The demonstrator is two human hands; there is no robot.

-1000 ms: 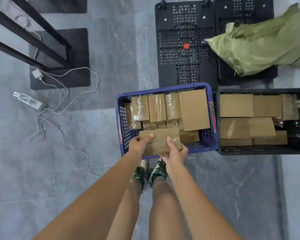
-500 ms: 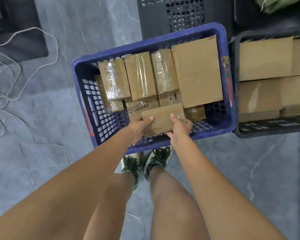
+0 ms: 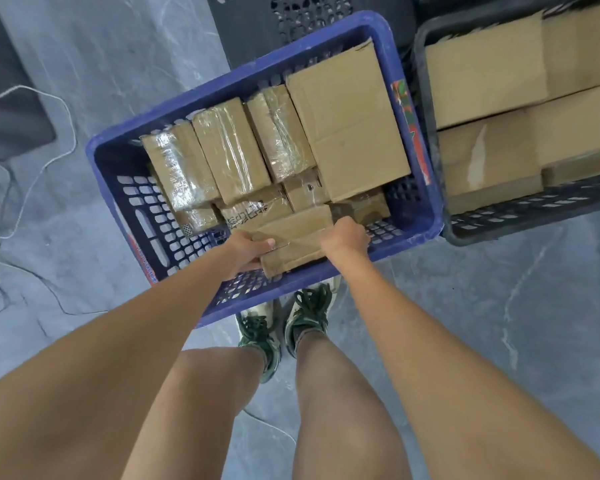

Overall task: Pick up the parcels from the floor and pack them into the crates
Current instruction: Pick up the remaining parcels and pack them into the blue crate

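Grey marbled floor (image 3: 499, 323), white cable (image 3: 32, 174)

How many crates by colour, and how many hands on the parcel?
Blue crate: 1
Black crate: 1
Hands on the held parcel: 2, left hand and right hand
Total: 2 crates, 2 hands
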